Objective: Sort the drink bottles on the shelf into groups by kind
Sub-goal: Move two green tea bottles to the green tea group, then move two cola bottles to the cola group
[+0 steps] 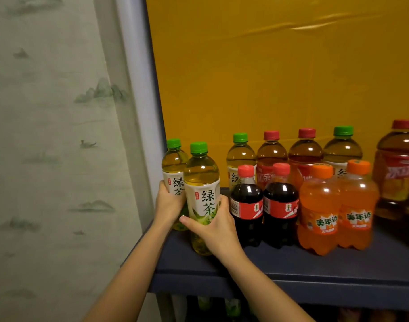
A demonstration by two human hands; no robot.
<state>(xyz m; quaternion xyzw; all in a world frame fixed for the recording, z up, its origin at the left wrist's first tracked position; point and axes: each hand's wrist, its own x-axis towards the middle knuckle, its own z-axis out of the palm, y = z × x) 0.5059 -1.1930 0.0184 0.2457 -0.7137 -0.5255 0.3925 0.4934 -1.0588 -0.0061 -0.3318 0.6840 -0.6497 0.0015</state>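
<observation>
Fingers of my left hand (169, 202) gripped the rear green tea bottle (174, 168), my right hand (214, 225) the front bottle (201, 182), at the left end of the shelf (291, 268), where low, upright grips seemed best for seating them together.

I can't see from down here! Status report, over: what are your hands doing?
Left hand grips far-left green tea bottle. Right hand grips front green tea bottle. Cola bottle close beside right hand.

Left hand (169, 202): fingers curled round rear bottle (174, 163).
Right hand (214, 228): thumb and fingers wrapped round front bottle (201, 180).
Forearms (133, 270): bare, stretched forward.
</observation>
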